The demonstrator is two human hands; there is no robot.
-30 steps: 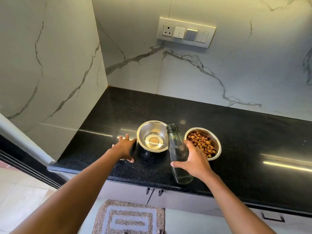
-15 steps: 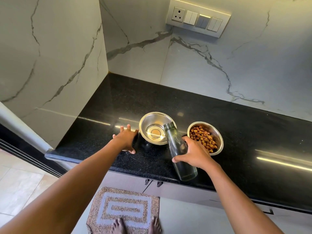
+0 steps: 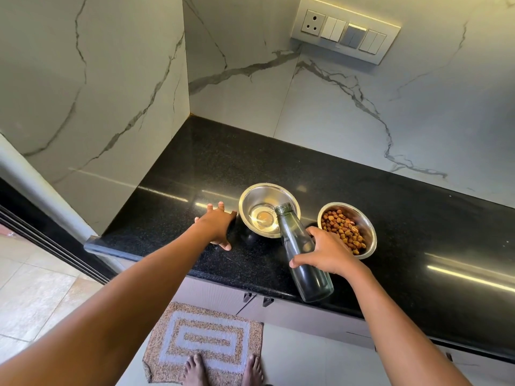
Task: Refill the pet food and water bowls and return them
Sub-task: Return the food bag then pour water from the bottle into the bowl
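So right now our right hand [image 3: 326, 254] is wrapped around the clear bottle [image 3: 292, 232]. The bottle is tipped forward with its open mouth just over the near rim of the water bowl [image 3: 278, 193]. There's a bit of water [image 3: 263, 218] sitting in the bottom of that bowl. Our left hand [image 3: 218, 224] rests on the black counter [image 3: 223, 162] just left of the water bowl, fingers loose and holding nothing. We can't tell if it actually touches the bowl. The food bowl [image 3: 370, 232] sits just right of the bottle with brown kibble [image 3: 341, 227] in it. Both bowls are near the counter's front edge. Down below, bare feet [image 3: 195, 369] on a patterned mat [image 3: 206, 338].
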